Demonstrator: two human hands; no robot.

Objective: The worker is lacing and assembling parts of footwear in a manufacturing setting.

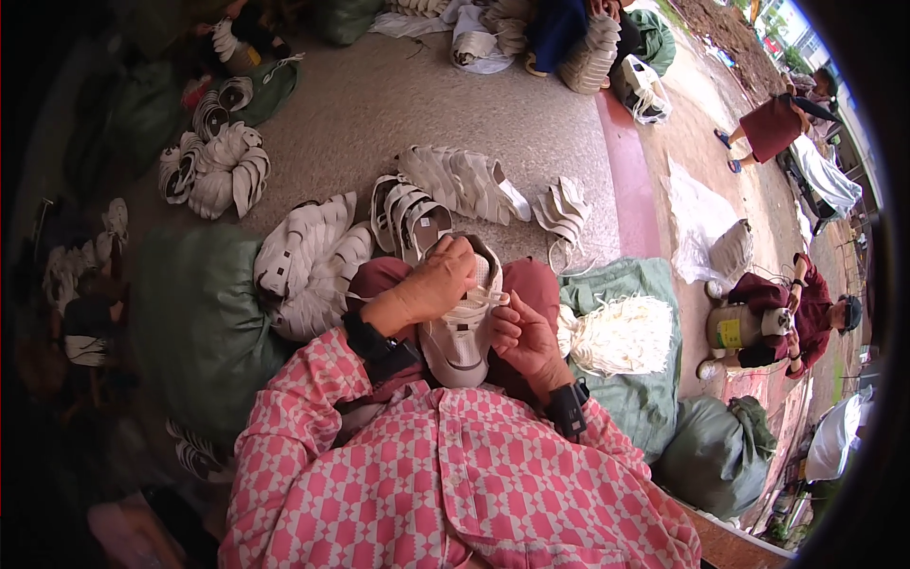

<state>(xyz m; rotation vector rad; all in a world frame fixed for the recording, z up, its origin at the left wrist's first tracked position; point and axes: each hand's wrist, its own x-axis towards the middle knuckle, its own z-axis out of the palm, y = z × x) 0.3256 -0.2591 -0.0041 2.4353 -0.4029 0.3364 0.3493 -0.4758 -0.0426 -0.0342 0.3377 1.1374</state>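
A pale beige shoe rests in my lap, its rounded toe toward me and its opening facing away. My left hand bends over the left side of the opening with its fingers closed on the shoe; their tips are partly hidden. At the right side of the lacing, my right hand pinches a cream shoelace between thumb and fingers. Just right of my knee, a thick bundle of cream laces lies on a green sack.
Nested shoe uppers stand in rows: one white stack at my left knee, another row ahead, a small stack to its right. A full green sack stands at left, a tied one at right. Other people work nearby.
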